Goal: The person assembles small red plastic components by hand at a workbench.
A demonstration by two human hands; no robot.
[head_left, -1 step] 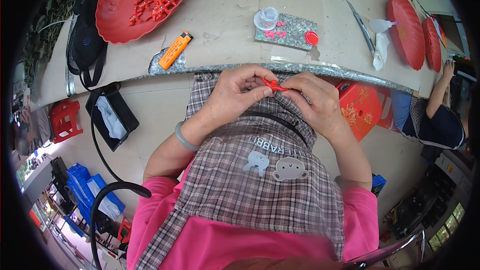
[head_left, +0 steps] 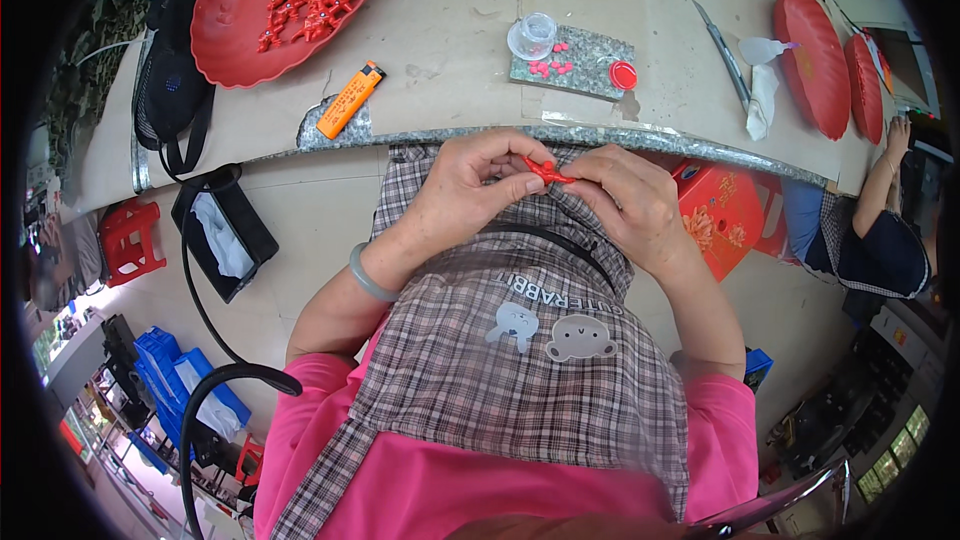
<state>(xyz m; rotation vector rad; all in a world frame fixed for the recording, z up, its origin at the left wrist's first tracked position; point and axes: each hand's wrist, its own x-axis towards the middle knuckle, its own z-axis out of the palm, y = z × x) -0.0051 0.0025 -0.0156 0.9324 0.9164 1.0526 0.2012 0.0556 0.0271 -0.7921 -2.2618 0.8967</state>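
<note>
Left to right: red tray [head_left: 240,40] with small red pieces sits at the table's [head_left: 450,50] far left; orange lighter [head_left: 351,100] lies near the table edge. Left hand [head_left: 470,185] is over the lap, its grip narrow, thumb and forefinger pinched on the left end of a small red branched piece [head_left: 548,174]. The piece sits between both hands, just below the table edge. Right hand [head_left: 625,200] pinches its right end, grip also narrow. Further right on the table: grey slab [head_left: 585,70] with a clear cup [head_left: 531,36], a knife [head_left: 722,50], and two red dishes [head_left: 815,60].
</note>
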